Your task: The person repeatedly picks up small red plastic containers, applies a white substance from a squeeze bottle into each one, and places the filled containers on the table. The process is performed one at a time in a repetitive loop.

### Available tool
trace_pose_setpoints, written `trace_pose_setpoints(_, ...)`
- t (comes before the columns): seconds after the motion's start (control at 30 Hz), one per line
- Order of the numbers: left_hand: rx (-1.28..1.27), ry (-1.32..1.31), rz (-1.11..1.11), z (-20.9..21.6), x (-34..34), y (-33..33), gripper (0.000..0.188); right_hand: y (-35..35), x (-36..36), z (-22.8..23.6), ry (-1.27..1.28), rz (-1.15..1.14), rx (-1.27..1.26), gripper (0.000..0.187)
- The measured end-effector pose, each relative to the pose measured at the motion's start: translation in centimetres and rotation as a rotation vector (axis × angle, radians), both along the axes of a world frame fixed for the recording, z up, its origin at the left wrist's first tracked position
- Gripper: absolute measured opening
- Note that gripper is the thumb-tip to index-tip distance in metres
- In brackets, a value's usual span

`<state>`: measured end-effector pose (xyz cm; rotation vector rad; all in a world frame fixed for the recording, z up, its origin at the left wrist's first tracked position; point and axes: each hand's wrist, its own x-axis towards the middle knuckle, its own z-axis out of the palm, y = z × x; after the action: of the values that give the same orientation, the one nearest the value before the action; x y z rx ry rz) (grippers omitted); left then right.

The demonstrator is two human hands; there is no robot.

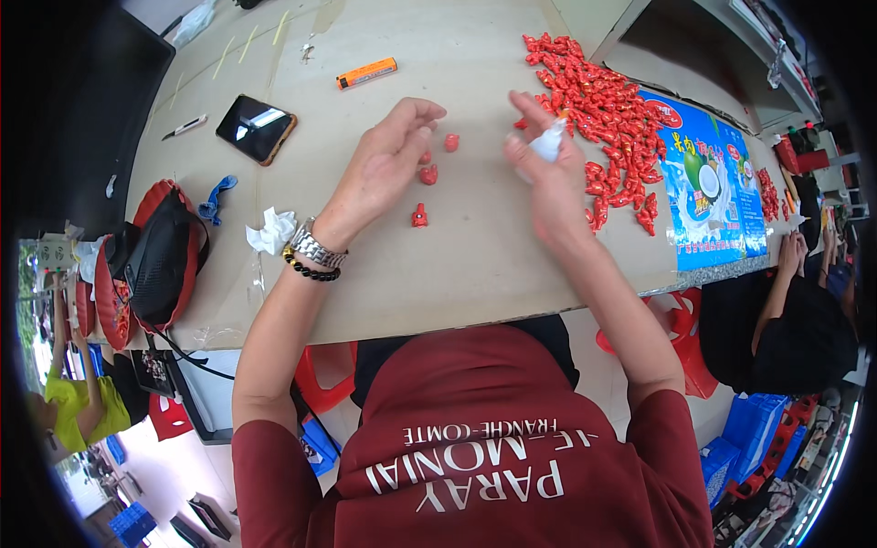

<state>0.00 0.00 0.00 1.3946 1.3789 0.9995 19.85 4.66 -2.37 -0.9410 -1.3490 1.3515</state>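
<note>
Bench notes. My right hand is closed around a small white bottle, thumb on one side and fingers on the other, forefinger reaching past it. Held this way, I judge, the nozzle stays free of my grip. My left hand is half curled, thumb and fingertips apart; I see nothing between them, though the palm is hidden.

A few small red pieces lie on the table beside the left hand: the far piece, the middle piece, the near piece, plus a bit of red by my thumb. They sit apart from the red heap on my right, probably so single ones come easily to hand. Phone and tissue lie left, likely out of the way.

Directions: the bottle slants, its long axis running away from me and rightward, orange tip at the far end. The near piece's narrow end points away from me; standing or lying, I cannot tell. The far piece looks too stubby to read an axis.
</note>
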Motion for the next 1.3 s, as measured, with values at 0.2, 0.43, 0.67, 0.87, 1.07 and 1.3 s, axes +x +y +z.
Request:
trace_pose_setpoints(0.2,0.317,0.023,0.198,-1.0,-2.2,-1.2,0.028,2.0,1.7,-0.3,0.084,-0.074,0.007,0.04)
trace_pose_setpoints(0.43,0.264,0.431,0.424,0.0,-1.4,-7.7,0.014,-2.4,2.1,0.9,0.123,0.03,0.032,0.026)
trace_pose_setpoints(0.67,0.49,0.578,0.042,-1.7,-1.2,-7.3,0.034,-5.9,1.2,-0.9,0.042,0.079,-0.086,0.019)
trace_pose_setpoints(0.87,0.401,0.742,-0.208,-1.0,-1.3,-6.0,0.032,-6.5,1.7,-0.1,0.056,0.056,-0.154,0.027)
trace_pose_setpoints(1.07,0.438,0.764,-0.222,-1.4,-1.0,-6.7,0.023,-6.6,2.2,0.1,0.046,0.099,-0.113,0.043)
trace_pose_setpoints(1.3,0.153,-0.151,0.12,-2.6,2.3,-10.1,0.023,-6.5,3.7,1.0,-0.421,0.198,0.345,0.038)
